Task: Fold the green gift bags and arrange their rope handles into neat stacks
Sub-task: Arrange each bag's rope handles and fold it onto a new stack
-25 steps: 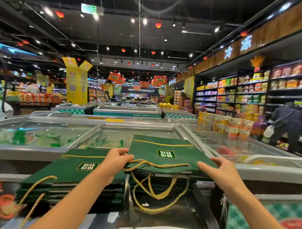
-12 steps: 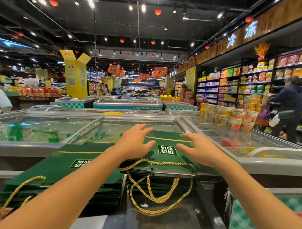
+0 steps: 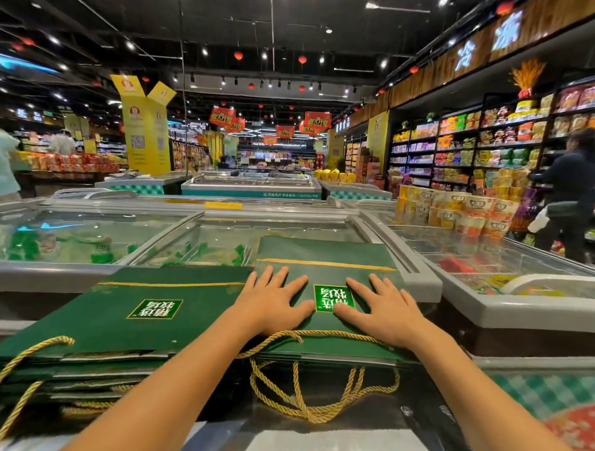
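Now both hands flat, fingers spread: left hand, right hand pressing top green bag.

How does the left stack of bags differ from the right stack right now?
The left hand and right hand press flat on the right stack; neither hand touches the left stack. The right stack's handles hang in loops off its near edge; the left stack's handles trail from its near left corner. Both are dark green with a gold stripe and a label.
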Motion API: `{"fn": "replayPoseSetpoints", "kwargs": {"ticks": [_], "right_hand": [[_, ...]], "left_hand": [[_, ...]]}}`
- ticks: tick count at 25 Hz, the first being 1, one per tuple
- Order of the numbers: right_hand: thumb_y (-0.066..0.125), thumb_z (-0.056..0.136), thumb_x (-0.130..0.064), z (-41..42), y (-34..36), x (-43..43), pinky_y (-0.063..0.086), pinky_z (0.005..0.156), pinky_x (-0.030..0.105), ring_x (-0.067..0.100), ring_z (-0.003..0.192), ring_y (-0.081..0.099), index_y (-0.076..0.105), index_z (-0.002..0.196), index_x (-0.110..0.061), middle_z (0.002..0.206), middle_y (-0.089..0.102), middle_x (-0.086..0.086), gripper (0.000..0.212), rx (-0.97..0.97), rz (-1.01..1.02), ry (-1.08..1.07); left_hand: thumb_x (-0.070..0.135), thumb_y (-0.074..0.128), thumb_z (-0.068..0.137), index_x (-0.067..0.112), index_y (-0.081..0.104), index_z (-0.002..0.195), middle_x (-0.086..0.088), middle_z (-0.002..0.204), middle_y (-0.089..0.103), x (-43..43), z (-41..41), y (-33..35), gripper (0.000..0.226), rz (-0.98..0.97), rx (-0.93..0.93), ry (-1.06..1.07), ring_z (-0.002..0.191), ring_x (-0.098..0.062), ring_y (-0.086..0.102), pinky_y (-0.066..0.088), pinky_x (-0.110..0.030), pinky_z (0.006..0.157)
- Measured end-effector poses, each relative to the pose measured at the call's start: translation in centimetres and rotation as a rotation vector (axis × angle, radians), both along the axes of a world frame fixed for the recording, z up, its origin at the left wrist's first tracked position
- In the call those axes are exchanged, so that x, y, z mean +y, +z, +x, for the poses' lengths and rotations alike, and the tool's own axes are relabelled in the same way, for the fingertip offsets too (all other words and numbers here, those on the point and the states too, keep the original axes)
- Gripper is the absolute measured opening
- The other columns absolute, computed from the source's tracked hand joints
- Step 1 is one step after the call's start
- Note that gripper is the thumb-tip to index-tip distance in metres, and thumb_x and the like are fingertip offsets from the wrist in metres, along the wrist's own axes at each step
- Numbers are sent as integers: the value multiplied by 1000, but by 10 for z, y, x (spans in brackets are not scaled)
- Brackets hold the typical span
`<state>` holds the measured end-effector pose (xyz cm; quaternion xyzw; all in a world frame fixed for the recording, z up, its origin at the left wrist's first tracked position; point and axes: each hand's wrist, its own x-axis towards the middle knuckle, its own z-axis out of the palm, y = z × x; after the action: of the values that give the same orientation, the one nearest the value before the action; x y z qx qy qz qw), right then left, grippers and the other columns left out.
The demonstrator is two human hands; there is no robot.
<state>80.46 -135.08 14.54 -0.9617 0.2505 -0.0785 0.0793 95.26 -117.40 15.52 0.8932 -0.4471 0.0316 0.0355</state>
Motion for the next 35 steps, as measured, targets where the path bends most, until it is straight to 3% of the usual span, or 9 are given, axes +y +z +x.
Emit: {"fn": "replayPoseSetpoints", "kwargs": {"ticks": [3, 8, 11, 13, 16, 21, 26, 30, 35], "right_hand": [[7, 59, -98, 2, -6, -1, 3, 125, 50, 25, 157, -2, 7, 157, -53, 171, 1, 4, 108, 8, 15, -3], [25, 80, -90, 3, -1, -3, 4, 125, 49, 25, 157, -2, 9, 158, -51, 171, 1, 5, 88, 43, 28, 5], [33, 82, -89, 2, 7, 0, 14, 125, 50, 29, 156, 9, 17, 158, -46, 170, 10, 8, 89, 50, 13, 11], [44, 86, -82, 0, 23, 5, 31, 119, 48, 29, 150, 30, 34, 156, -39, 164, 30, 8, 83, 18, 20, 17], [57, 93, -62, -3, 44, 24, 52, 98, 43, 22, 123, 59, 59, 137, -30, 140, 61, 0, 54, -132, -65, 50], [64, 96, -33, -2, 55, 108, 54, 95, 40, 16, 111, 64, 70, 120, -25, 117, 70, -6, 26, -573, -42, 276], [66, 95, -21, 13, 40, 201, 54, 89, 33, 11, 95, 66, 74, 111, -23, 108, 71, -9, 18, -680, 46, 528], [59, 101, -21, 29, 16, 236, 47, 105, 28, 10, 115, 61, 64, 134, -21, 128, 67, -7, 33, -600, 89, 562], [38, 108, -39, 45, -23, 246, 28, 119, 31, 17, 144, 35, 40, 152, -17, 154, 43, -1, 49, -360, 36, 369]], "left_hand": [[71, 20, 98, 44, 4, 160, -2, 170, -5, -2, 1, -3, 70, 17, 9, 5, 156, -28, -11, -7, -52, 125], [70, 26, 98, 43, 10, 160, -1, 171, -1, 0, 0, -2, 69, -49, 61, 1, 157, -26, -8, -6, -51, 125], [61, 41, 99, 37, 32, 156, 0, 168, 17, 8, -6, -1, 63, -202, 87, -34, 156, -23, 7, 3, -47, 126], [44, 50, 101, 27, 52, 145, 0, 158, 40, 20, -9, 11, 47, -357, 161, -78, 149, -20, 30, 21, -35, 121], [36, 52, 102, 26, 67, 127, 9, 134, 58, 58, -12, 25, 31, -522, 281, -89, 126, -10, 51, 39, -27, 104], [33, 59, 99, 29, 70, 110, 17, 106, 67, 167, 3, 24, 17, -651, 174, 48, 100, 1, 61, 51, -29, 94], [26, 70, 92, 28, 70, 96, 9, 96, 70, 272, 20, 2, 5, -745, 36, 355, 94, -12, 66, 50, -31, 84], [35, 72, 91, 25, 69, 114, 7, 109, 63, 319, 24, -22, 25, -750, 4, 418, 105, -12, 60, 49, -32, 90], [27, 63, 98, 25, 66, 131, 5, 130, 63, 333, 22, -38, 33, -771, 106, 392, 120, -14, 58, 47, -37, 106]]}}
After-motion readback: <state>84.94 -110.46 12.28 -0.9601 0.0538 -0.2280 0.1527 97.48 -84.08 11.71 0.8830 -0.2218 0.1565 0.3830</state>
